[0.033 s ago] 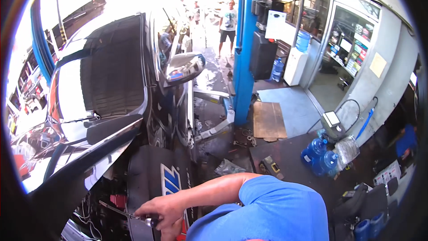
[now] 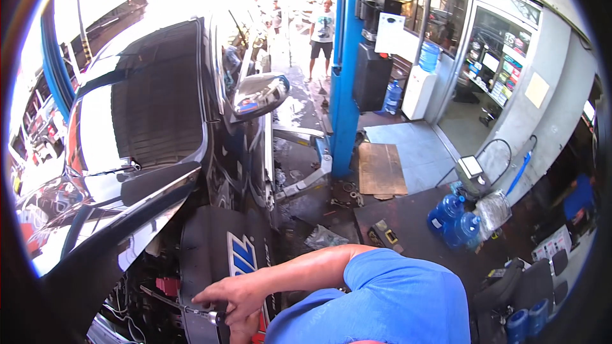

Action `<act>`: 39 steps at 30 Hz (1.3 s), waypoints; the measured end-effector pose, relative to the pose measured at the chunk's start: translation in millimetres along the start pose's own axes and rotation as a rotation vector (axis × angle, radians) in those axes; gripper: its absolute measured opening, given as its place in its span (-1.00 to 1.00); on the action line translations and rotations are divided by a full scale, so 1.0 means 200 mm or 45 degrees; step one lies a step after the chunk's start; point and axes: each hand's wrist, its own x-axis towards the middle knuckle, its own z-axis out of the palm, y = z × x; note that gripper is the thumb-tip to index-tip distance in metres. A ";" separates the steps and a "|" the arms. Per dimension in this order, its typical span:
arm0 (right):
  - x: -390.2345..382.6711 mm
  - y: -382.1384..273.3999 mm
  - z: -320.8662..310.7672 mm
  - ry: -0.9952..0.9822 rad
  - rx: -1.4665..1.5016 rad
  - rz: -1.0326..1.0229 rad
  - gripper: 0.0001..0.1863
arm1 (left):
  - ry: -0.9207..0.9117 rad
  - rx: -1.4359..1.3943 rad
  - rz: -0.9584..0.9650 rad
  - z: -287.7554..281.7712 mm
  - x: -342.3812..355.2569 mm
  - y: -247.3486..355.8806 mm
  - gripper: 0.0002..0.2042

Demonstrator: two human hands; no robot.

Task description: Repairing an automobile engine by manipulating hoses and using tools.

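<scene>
My right hand [image 2: 233,296] reaches across my body into the engine bay, with the fingers [image 2: 210,294] curled down on a thin metal tool [image 2: 169,301]. Just under it I see a part of my left hand [image 2: 245,330], but I cannot tell if it is open or closed. The tool lies slanted to the left of my hands, over the dark engine parts. Directly above my hands stands a black engine cover [image 2: 217,248]. Further up is the raised hood [image 2: 156,99] of the car. To the right, well apart, is a blue lift post [image 2: 347,70] and blue water bottles [image 2: 454,220] on the floor.
</scene>
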 end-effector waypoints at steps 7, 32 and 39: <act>-0.56 0.14 -0.12 0.259 0.034 0.618 -0.30 | 0.152 -0.262 0.058 0.00 0.05 0.04 -0.81; -2.17 0.67 -0.65 1.990 -0.211 1.874 0.03 | 0.359 -0.415 -0.172 0.00 0.08 -0.14 -0.76; -2.36 -0.45 -1.58 2.699 -0.726 0.759 0.01 | 0.313 -0.600 -0.186 0.02 0.12 -0.26 -0.72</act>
